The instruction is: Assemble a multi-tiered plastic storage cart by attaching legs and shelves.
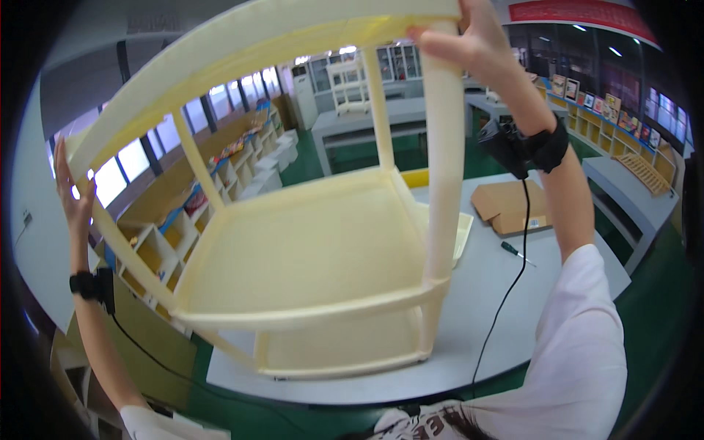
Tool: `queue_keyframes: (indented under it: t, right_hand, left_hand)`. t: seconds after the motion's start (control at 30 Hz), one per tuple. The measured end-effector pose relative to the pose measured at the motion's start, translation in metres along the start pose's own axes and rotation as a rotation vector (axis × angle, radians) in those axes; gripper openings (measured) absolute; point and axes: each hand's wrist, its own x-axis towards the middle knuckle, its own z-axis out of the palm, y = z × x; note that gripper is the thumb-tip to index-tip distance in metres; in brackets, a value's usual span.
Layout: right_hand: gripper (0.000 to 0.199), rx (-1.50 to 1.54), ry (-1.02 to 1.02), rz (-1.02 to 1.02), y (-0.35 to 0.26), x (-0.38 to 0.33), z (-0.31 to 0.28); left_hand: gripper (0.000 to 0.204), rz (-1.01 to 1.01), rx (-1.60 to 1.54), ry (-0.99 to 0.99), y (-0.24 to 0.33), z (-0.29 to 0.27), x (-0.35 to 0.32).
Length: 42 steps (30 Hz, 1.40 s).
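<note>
A cream plastic tiered shelf rack (308, 249) stands on the grey table (499, 323), its top tier close to the camera. Thin posts join its trays, and a thicker near right post (444, 147) rises to the top corner. My left hand (75, 194) grips the left corner of the top tier, fingers pointing up and thumb apart. At the right top corner, my right hand (473, 48) holds the tier where it meets the post. Its fingertips are partly hidden behind the edge. Both wrists wear black straps with a small cabled device.
On the table, right of the rack, lie an opened cardboard box (513, 207) and a screwdriver (517, 253). A black cable (506, 308) hangs from my right wrist across the table. Another small white rack (347, 86) stands on a far table. Low shelves line both walls.
</note>
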Motion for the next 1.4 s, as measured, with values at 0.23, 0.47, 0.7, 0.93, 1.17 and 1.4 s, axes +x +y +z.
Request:
queue_keyframes:
  t: [0.23,0.47,0.7,0.93,1.17,1.4]
  right_hand:
    - [0.089,0.386,-0.191,-0.007,0.015,0.006,-0.021]
    - [0.079,0.444,-0.178,0.300,0.052,-0.030,-0.045]
    - [0.073,0.358,-0.587,0.764,0.163,-0.160,0.038]
    - [0.074,0.420,-0.386,0.742,0.176,-0.188,0.064]
    - [0.063,0.282,-0.374,1.008,0.118,-0.175,0.078]
    - [0.057,0.224,-0.329,0.919,0.166,-0.209,0.077]
  left_hand:
    - [0.071,-0.340,-0.271,-0.153,0.020,-0.017,0.003]
    - [0.054,0.009,-0.246,-0.662,0.185,-0.046,-0.040]
    - [0.053,0.014,-0.356,-1.223,0.252,-0.060,-0.071]
    - [0.026,0.097,-0.212,-1.260,0.228,-0.051,-0.085]
    - [0.018,0.128,-0.179,-1.157,0.225,-0.043,-0.094]
    - [0.005,0.196,-0.125,-1.104,0.188,0.011,-0.117]
